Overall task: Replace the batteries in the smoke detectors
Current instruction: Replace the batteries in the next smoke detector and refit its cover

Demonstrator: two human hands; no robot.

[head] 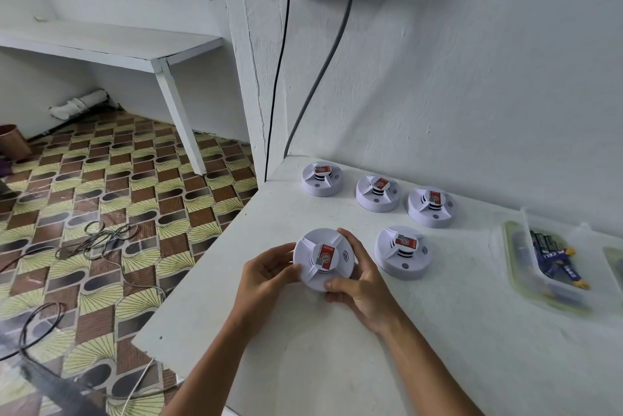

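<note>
Currently both hands clamp one smoke detector (323, 259) between them: the left hand (269, 272) closes its fingers on the near-left rim, and the right hand (357, 284) wraps the opposite side, thumb pressed against the near edge. Gripping from opposite sides like this probably readies a twist to free the body from its base, though the seam itself is not visible from above. Just beyond the right hand's knuckles sits a second detector (403, 252), and three more (377, 192) line up farther out by the wall, all face up. Well out past the right hand lies a clear tray of batteries (553, 264), within reach for the swap. The white table (337, 365) is bare toward the wrists, giving room to set parts down; its left edge drops away just beside the left hand.
</note>
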